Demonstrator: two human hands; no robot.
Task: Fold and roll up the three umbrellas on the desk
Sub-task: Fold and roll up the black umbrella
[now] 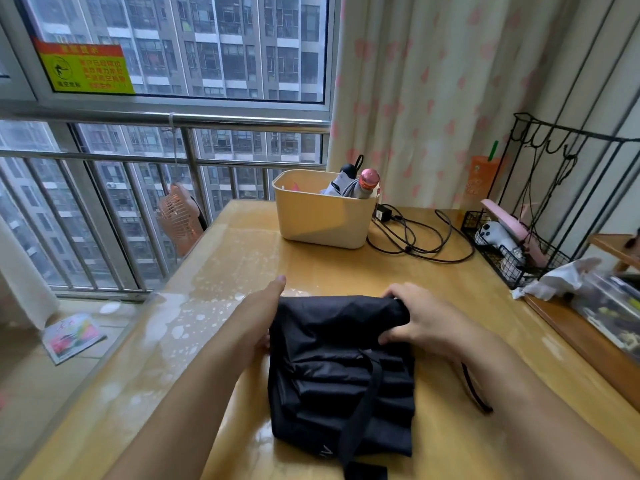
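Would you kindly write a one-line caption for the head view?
The right hand grips the black umbrella on the desk at its far edge; the left hand rests flat against its side.

We see two arms, skin uncovered right down to the frame edge; left forearm and right forearm both bare, so any clothing sits out of view; left hand and right hand also bare; left thumb has a short rounded nail; right-hand nails too small for us to tell.
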